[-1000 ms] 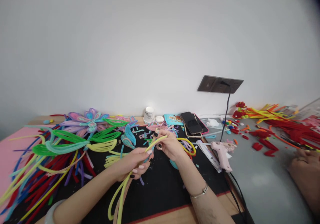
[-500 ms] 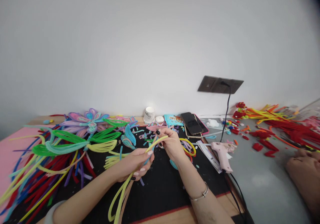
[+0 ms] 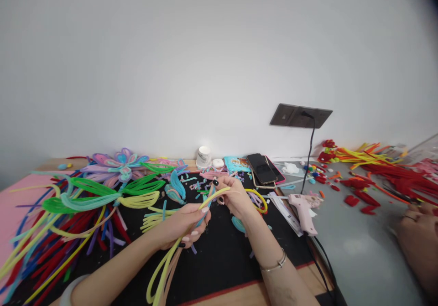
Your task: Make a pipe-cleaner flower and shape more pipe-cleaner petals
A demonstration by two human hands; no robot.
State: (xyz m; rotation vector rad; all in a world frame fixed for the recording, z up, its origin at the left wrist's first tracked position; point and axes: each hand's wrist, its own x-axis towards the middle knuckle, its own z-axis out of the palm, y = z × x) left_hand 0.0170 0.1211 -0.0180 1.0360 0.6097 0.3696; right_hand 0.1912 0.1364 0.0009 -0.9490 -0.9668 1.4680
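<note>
A small bundle of yellow, peach and blue pipe cleaners [image 3: 164,269] runs through my left hand [image 3: 190,226], whose fingers are wrapped round it. Its yellow loops hang down toward me. Above, my right hand [image 3: 231,196] pinches the upper ends of the same bundle between thumb and fingers. To the left lies a pipe-cleaner flower [image 3: 125,164] in pink, purple and blue, with green looped leaves [image 3: 92,185] below it. A blue-and-pink petal piece [image 3: 176,187] rests just beyond my left hand. Yellow loops [image 3: 258,199] lie right of my right hand.
Loose coloured pipe cleaners [image 3: 58,251] spread over the black mat [image 3: 219,265] at left. A pink glue gun [image 3: 304,212] lies at right with its cord, near phones [image 3: 263,169] and a paper cup [image 3: 204,155]. Another person's hand [image 3: 419,235] is at the far right among red pieces.
My hands and the bundle stay nearly in place. The other person's hand at the far right has shifted slightly.
</note>
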